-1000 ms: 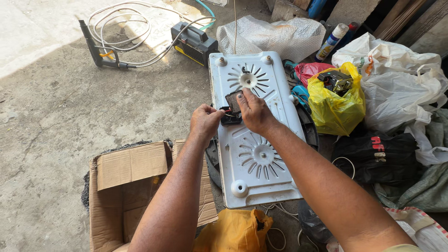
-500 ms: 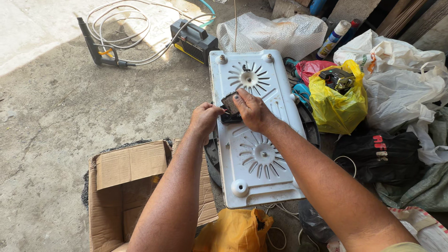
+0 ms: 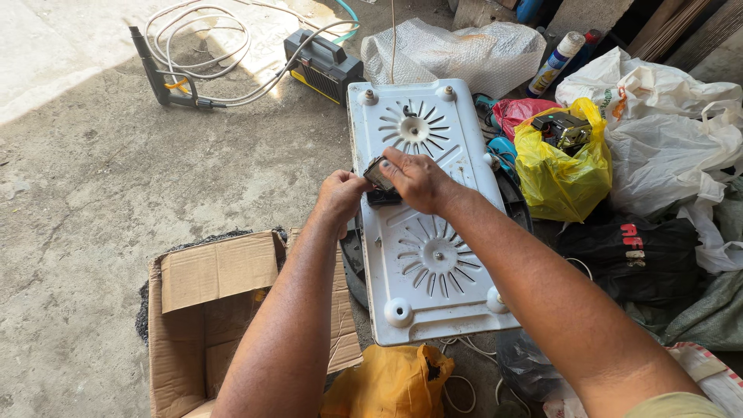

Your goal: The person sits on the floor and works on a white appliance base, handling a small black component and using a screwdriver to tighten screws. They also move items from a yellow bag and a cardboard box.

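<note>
A white appliance base panel [image 3: 433, 255] lies upside down on the floor, with two round vent grilles and small feet at its corners. My left hand [image 3: 340, 197] and my right hand [image 3: 418, 179] meet over its left edge, near the middle. Both pinch a small dark, boxy part [image 3: 378, 176] with a shiny face. My right hand's fingers cover its right side, and a black piece shows just under it.
An open cardboard box [image 3: 209, 310] sits at lower left. A yellow bag [image 3: 561, 166], white bags [image 3: 665, 131] and dark cloth crowd the right. A black and yellow device [image 3: 321, 66] with coiled white hose lies at the back. An orange bag [image 3: 387, 383] lies below the panel.
My hands stay at the same spot on the panel. The small dark part has tilted a little between my fingers.
</note>
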